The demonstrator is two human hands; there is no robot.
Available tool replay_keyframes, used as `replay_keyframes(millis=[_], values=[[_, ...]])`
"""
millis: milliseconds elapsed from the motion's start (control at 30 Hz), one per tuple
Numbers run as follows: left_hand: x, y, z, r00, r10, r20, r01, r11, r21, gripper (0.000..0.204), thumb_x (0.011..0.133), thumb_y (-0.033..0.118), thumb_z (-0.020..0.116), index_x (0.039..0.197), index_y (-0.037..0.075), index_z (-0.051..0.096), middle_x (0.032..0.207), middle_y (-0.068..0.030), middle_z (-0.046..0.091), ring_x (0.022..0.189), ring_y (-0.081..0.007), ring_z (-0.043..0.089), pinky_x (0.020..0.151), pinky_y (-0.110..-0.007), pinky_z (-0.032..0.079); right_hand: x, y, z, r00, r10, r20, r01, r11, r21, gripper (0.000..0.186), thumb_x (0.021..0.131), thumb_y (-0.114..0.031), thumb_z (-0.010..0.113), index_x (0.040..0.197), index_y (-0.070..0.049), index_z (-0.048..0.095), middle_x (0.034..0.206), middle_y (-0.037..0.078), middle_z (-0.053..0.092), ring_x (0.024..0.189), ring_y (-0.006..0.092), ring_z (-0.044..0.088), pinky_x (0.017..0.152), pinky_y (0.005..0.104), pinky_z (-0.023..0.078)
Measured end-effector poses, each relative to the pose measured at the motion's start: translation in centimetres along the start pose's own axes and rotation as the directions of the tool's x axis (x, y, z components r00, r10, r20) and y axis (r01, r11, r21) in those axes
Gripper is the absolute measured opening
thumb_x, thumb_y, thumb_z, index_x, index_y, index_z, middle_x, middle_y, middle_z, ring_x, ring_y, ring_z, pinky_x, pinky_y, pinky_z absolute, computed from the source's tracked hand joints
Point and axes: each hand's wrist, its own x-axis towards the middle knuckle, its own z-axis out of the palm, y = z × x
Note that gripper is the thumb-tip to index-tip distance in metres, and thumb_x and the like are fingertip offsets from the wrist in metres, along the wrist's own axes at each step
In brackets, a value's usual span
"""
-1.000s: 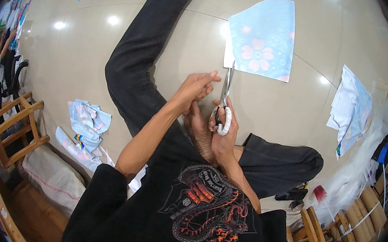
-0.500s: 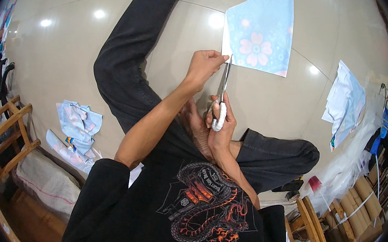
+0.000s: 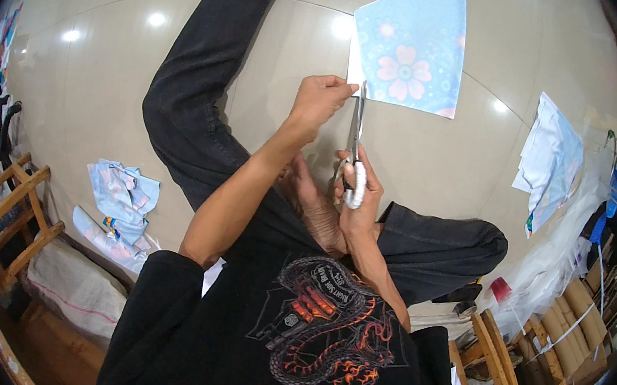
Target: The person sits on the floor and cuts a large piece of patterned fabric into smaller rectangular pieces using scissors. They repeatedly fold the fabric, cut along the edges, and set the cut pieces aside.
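A light blue fabric piece (image 3: 421,50) with a pink flower and a white strip along its left edge lies on the floor in front of me. My left hand (image 3: 320,103) pinches its lower left corner between thumb and finger. Scissors (image 3: 356,179) with white-wrapped handles sit in my right hand (image 3: 363,198), pointing away from me. Their blade tips are at the fabric's lower edge, just right of my left fingertips, at the border of the white strip. The blades look nearly closed.
My outstretched leg (image 3: 199,91) and folded leg (image 3: 441,251) flank the work on the tiled floor (image 3: 293,48). Fabric stacks lie at right (image 3: 550,161) and left (image 3: 124,192). Wooden frames (image 3: 13,214) stand at left and lower right, near clear plastic sheeting (image 3: 543,251).
The scissors' blades have come closer together at the fabric's lower edge. The view has shifted slightly; my left hand keeps its pinch on the corner.
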Motion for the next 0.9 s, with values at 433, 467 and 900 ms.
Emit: replay_keyframes(millis=[433,467,900], values=[[0.2,0.4,-1.4,0.986,-0.106,0.126,0.113,0.992,-0.050,0.020,0.094,0.023,0.078,0.091,0.006,0.069,0.060,0.0103,0.047,0.044,0.0008,0.030,0.041,-0.020,0.017,5.1,-4.2,-2.1,0.982,0.045,0.182,-0.019,0.989,-0.145,0.055,0.096,-0.006,0.072,0.149,-0.002,0.056,0.118,0.015,0.071,0.058,0.0080,0.053,0.048,0.0211,0.043],[0.2,0.4,-1.4,0.986,-0.111,0.126,0.118,0.992,-0.049,0.020,0.094,0.024,0.078,0.091,0.006,0.069,0.060,0.0102,0.047,0.044,0.0007,0.030,0.041,-0.020,0.017,5.2,-4.3,-2.1,0.981,0.049,0.186,-0.018,0.986,-0.167,0.056,0.097,-0.009,0.073,0.150,-0.002,0.055,0.119,0.015,0.072,0.056,0.0082,0.053,0.048,0.0211,0.043],[0.2,0.3,-1.1,0.991,-0.117,0.066,0.116,0.993,0.019,0.020,0.095,0.024,0.077,0.086,0.008,0.069,0.061,0.0095,0.049,0.047,-0.0006,0.032,0.043,-0.023,0.019,5.3,-5.4,-0.6,0.989,0.056,0.136,-0.032,0.985,-0.168,0.054,0.092,-0.004,0.077,0.143,0.002,0.060,0.110,0.014,0.074,0.057,0.0072,0.054,0.046,0.0217,0.042]])
